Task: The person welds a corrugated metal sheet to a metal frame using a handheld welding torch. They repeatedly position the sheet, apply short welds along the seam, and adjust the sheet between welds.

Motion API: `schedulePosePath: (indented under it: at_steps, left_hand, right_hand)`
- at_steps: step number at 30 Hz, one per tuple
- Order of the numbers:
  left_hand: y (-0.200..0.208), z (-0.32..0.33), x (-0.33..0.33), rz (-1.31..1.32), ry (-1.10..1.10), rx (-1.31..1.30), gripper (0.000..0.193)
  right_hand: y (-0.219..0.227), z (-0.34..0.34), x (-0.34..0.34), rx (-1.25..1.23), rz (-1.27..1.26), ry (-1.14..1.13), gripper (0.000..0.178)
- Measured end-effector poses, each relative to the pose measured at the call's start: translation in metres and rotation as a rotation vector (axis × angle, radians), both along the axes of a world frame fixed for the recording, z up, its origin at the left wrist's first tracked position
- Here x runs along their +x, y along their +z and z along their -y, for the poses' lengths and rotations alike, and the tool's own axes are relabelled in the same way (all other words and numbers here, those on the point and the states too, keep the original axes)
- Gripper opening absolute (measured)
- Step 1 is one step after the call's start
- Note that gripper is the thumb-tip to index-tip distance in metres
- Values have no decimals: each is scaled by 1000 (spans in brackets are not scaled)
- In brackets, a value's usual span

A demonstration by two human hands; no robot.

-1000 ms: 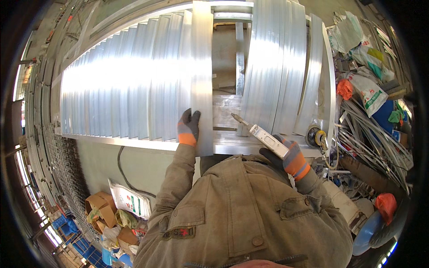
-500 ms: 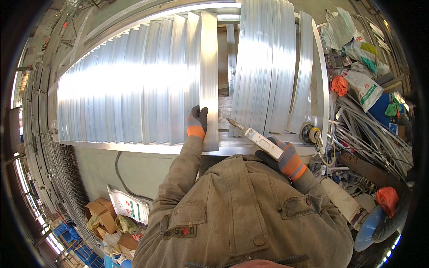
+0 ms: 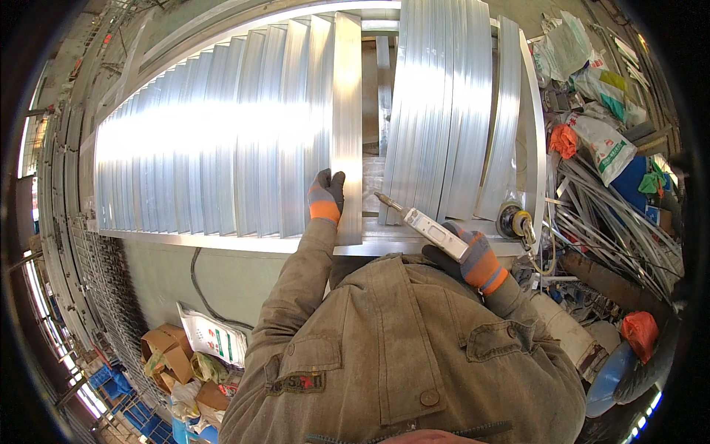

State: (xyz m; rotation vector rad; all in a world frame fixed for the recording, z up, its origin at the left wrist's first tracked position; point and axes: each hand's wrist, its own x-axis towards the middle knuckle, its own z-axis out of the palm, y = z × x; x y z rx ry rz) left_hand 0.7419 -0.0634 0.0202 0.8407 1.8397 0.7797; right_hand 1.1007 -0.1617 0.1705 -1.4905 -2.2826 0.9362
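Head view: one metal slat [image 3: 347, 111] lies across one frame [image 3: 384, 243], its left edge against the left hand [image 3: 326, 198] (whether those fingers pinch it, I cannot tell). Right of the slat runs one narrow open gap, then one stack of slats [image 3: 433, 118]; right of its near end, the right hand [image 3: 479, 260] wraps its fingers around one white pointed tool [image 3: 438, 234].

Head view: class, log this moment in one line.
left grey-orange gloved hand | touching long silver metal slat | right grey-orange gloved hand | holding long white handheld tool
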Motion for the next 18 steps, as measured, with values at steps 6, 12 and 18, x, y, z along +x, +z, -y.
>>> schedulePosePath:
  at_steps: [6, 12, 18]
  left_hand:
    - [-5, -2, -2, -21, -15, 18, 66]
    - [-13, 0, 0, 31, 39, 53, 64]
    - [-25, -6, -11, -59, -53, 19, 65]
  right_hand:
    - [0, 3, 2, -69, 24, -11, 47]
    - [-1, 2, 6, -52, 76, 14, 50]
    - [9, -1, 2, 54, -52, 50, 45]
